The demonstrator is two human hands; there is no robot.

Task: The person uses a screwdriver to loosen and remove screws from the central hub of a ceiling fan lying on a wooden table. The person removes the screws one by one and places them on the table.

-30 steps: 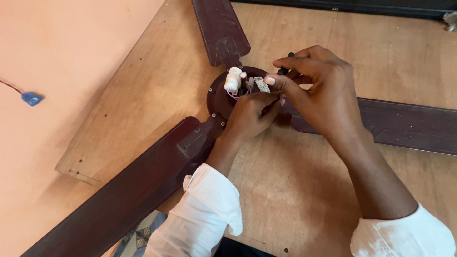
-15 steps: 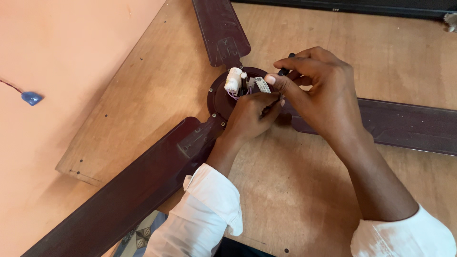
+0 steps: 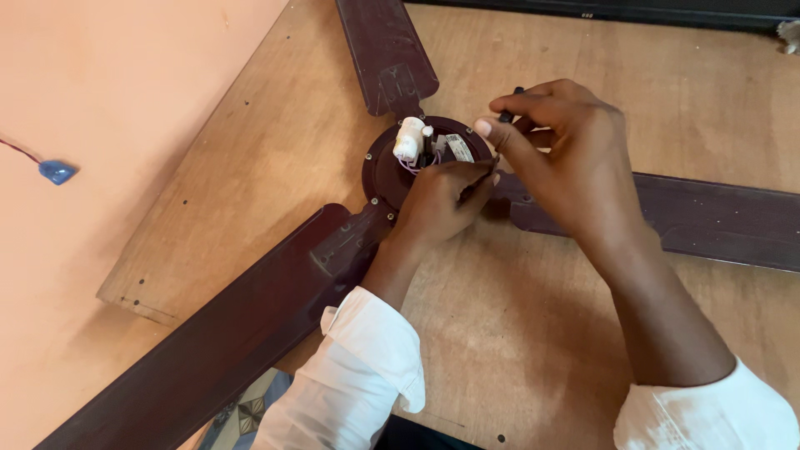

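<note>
Presently, at the far left, a small blue object with a thin red wire lies on the peach-coloured surface, well apart from the work. Next comes a bare wooden board, laid at an angle, and on it rests a dark maroon ceiling fan with three blades. One blade runs toward the lower left, one toward the top edge, and one toward the right.

At the centre sits the round fan hub, its upper face exposed. On it stands a white cylindrical capacitor, with thin wiring just beside it and a pale label patch to its right.

The left hand comes up from a white cuffed sleeve and lies on the lower right part of the hub, fingers curled in and touching the hub face just below the capacitor and wiring. Whether it pinches anything cannot be told; the fingertips are hidden.

The right hand sits above and to the right of the hub, over the root of the right-hand blade. Its thumb and forefinger are closed narrowly on a small dark object, only the tip of which shows above the fingers; what kind of object it is cannot be made out. The forefinger reaches toward the left hand's fingers, the two hands nearly touching beside the label patch.
</note>
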